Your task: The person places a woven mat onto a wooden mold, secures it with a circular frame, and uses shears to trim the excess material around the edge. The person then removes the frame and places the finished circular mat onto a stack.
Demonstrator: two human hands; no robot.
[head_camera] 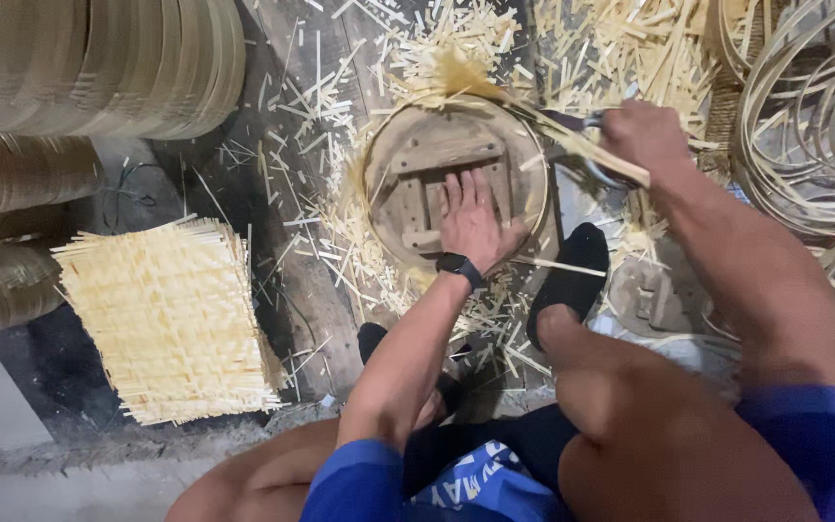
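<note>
On round wooden form (437,145) (bamboo-rimmed) — left hand (473,217) flat, right hand (642,135) gripping knife (572,121).

Square stack of pale woven bamboo mats (168,319) on the dark floor, stacked round bamboo hoops (99,63) at upper left, loose coiled bamboo rings (809,145) at right, scattered pale bamboo offcuts (630,43) beyond, grey concrete floor strip (12,483) at lower left.

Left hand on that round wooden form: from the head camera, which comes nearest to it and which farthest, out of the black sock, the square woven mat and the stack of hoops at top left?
From the left hand:
1. Black sock, just right, lower.
2. Square woven mat, left on the floor.
3. Stack of hoops, far upper left corner.
</note>
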